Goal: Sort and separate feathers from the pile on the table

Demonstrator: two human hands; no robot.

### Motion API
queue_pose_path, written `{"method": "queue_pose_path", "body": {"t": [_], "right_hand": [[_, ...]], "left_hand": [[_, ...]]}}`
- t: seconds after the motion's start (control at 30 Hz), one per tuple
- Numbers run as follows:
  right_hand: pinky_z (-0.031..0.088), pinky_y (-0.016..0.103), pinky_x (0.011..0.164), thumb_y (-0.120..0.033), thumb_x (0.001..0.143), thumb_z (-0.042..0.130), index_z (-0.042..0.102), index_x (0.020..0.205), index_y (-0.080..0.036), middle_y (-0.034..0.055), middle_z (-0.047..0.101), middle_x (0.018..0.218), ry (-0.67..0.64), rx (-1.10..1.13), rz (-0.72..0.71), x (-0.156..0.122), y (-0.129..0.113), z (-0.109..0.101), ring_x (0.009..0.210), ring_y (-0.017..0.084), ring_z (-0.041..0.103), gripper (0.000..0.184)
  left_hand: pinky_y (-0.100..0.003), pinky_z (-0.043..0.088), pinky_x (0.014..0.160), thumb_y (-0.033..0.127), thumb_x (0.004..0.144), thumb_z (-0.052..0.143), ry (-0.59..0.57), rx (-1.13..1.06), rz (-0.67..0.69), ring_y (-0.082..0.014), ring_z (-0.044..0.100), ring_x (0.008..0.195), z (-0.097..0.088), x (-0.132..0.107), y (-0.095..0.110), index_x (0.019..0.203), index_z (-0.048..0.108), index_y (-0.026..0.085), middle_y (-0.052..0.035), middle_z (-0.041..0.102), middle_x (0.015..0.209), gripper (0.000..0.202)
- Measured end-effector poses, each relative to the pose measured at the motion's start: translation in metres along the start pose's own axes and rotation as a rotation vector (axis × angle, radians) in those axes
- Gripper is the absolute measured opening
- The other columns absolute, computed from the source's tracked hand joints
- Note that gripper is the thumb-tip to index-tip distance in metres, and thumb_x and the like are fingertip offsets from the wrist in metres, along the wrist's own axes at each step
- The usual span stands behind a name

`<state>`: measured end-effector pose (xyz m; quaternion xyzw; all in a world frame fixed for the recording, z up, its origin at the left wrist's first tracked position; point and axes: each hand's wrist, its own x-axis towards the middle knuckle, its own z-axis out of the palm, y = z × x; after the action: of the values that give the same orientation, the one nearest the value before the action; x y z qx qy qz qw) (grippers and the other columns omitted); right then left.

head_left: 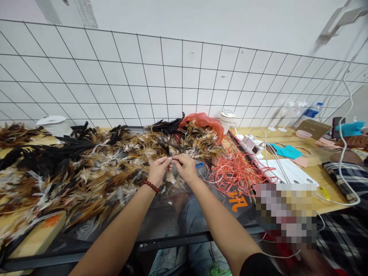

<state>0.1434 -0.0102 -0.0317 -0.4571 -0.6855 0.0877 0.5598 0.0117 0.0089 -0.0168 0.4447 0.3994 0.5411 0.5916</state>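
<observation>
My left hand (160, 171), with a red bead bracelet (151, 186) on the wrist, is closed in a pinch. Dark feathers (165, 148) rise right at its fingertips, seemingly held there. Touching it from the right, my right hand (185, 167) pinches thumb to finger; whatever lies between them is too small to make out. Pale fluffy feathers (171, 178) show just below the two hands. A broad heap of brown, golden and black feathers (109, 168) spreads to the left and behind. Beside my right hand lies a small blue item (199, 165).
Tangled red-and-white strings (235, 168) lie to the right, near a red plastic bag (201, 119) with feathers. Behind are a white canister (227, 119) and a wire grid (161, 82). White cables and a power strip (253, 147) run rightward. A person in plaid (342, 178) sits at right.
</observation>
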Motion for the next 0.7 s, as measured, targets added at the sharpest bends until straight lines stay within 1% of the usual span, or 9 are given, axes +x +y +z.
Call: {"method": "queue_pose_path", "body": {"t": [0.07, 0.13, 0.2, 0.27, 0.33, 0.4, 0.47, 0.6, 0.7], "right_hand": [[0.048, 0.027, 0.079, -0.021, 0.088, 0.054, 0.071, 0.098, -0.021, 0.0059, 0.07, 0.092, -0.045, -0.063, -0.024, -0.001, -0.001, 0.0, 0.085, 0.016, 0.063, 0.02], [0.048, 0.027, 0.078, -0.019, 0.085, 0.056, 0.071, 0.101, -0.021, 0.0058, 0.07, 0.09, -0.07, -0.101, -0.003, -0.002, -0.001, 0.001, 0.082, 0.017, 0.063, 0.022], [0.048, 0.027, 0.073, -0.019, 0.082, 0.059, 0.072, 0.096, -0.02, 0.0049, 0.07, 0.083, -0.063, -0.079, 0.063, -0.002, 0.0, 0.003, 0.075, 0.016, 0.062, 0.019], [0.047, 0.026, 0.069, -0.022, 0.081, 0.059, 0.072, 0.086, -0.019, 0.0036, 0.069, 0.077, -0.038, 0.009, 0.161, -0.002, 0.003, 0.005, 0.069, 0.015, 0.06, 0.014], [0.046, 0.025, 0.065, -0.026, 0.081, 0.059, 0.072, 0.079, -0.018, 0.0023, 0.068, 0.074, -0.002, 0.127, 0.273, 0.0, 0.006, 0.006, 0.064, 0.014, 0.058, 0.015], [0.044, 0.025, 0.062, -0.031, 0.081, 0.059, 0.072, 0.079, -0.018, 0.0009, 0.067, 0.07, 0.038, 0.229, 0.369, 0.001, 0.008, 0.006, 0.061, 0.013, 0.056, 0.019], [0.043, 0.024, 0.06, -0.036, 0.08, 0.06, 0.072, 0.079, -0.017, -0.0002, 0.065, 0.066, 0.064, 0.292, 0.427, 0.002, 0.009, 0.007, 0.059, 0.013, 0.054, 0.023], [0.044, 0.024, 0.06, -0.039, 0.077, 0.063, 0.073, 0.078, -0.016, -0.0006, 0.064, 0.063, 0.101, 0.375, 0.454, 0.005, 0.007, 0.007, 0.059, 0.012, 0.053, 0.024], [0.046, 0.025, 0.061, -0.037, 0.077, 0.065, 0.073, 0.079, -0.017, 0.0011, 0.066, 0.067, 0.163, 0.376, 0.417, 0.006, 0.005, 0.005, 0.061, 0.013, 0.055, 0.022]], "left_hand": [[-0.022, 0.042, 0.052, 0.043, 0.051, 0.086, -0.003, -0.006, 0.009, -0.0083, 0.05, 0.05, -0.001, 0.0, 0.0, 0.065, 0.068, 0.012, 0.0005, 0.059, 0.052, 0.039], [-0.021, 0.042, 0.052, 0.044, 0.05, 0.086, 0.009, -0.026, 0.009, -0.0081, 0.05, 0.05, -0.001, 0.001, 0.001, 0.064, 0.068, 0.012, 0.0004, 0.058, 0.053, 0.039], [-0.021, 0.042, 0.052, 0.044, 0.048, 0.087, 0.028, -0.063, 0.002, -0.0078, 0.05, 0.051, -0.002, 0.001, 0.002, 0.063, 0.067, 0.011, -0.0001, 0.058, 0.054, 0.04], [-0.021, 0.042, 0.051, 0.043, 0.046, 0.088, 0.048, -0.101, 0.0, -0.0076, 0.05, 0.052, -0.002, 0.001, 0.002, 0.062, 0.067, 0.011, -0.001, 0.059, 0.058, 0.041], [-0.021, 0.042, 0.05, 0.043, 0.044, 0.089, 0.056, -0.12, -0.001, -0.0074, 0.05, 0.052, -0.001, 0.002, 0.002, 0.062, 0.067, 0.011, -0.0018, 0.061, 0.061, 0.042], [-0.02, 0.041, 0.05, 0.043, 0.044, 0.089, 0.052, -0.118, -0.003, -0.0072, 0.05, 0.052, 0.0, 0.001, 0.002, 0.063, 0.067, 0.011, -0.002, 0.061, 0.063, 0.043], [-0.02, 0.041, 0.049, 0.044, 0.044, 0.089, 0.044, -0.107, -0.011, -0.007, 0.051, 0.052, 0.001, 0.0, 0.002, 0.065, 0.069, 0.011, -0.0021, 0.062, 0.064, 0.044], [-0.02, 0.041, 0.049, 0.044, 0.045, 0.089, 0.045, -0.117, -0.043, -0.0061, 0.051, 0.052, 0.002, -0.002, 0.003, 0.073, 0.07, 0.011, -0.0022, 0.064, 0.07, 0.047], [-0.02, 0.04, 0.048, 0.043, 0.046, 0.089, 0.056, -0.133, -0.048, -0.0058, 0.051, 0.051, 0.003, -0.002, 0.004, 0.076, 0.071, 0.011, -0.0016, 0.063, 0.07, 0.048]]}}
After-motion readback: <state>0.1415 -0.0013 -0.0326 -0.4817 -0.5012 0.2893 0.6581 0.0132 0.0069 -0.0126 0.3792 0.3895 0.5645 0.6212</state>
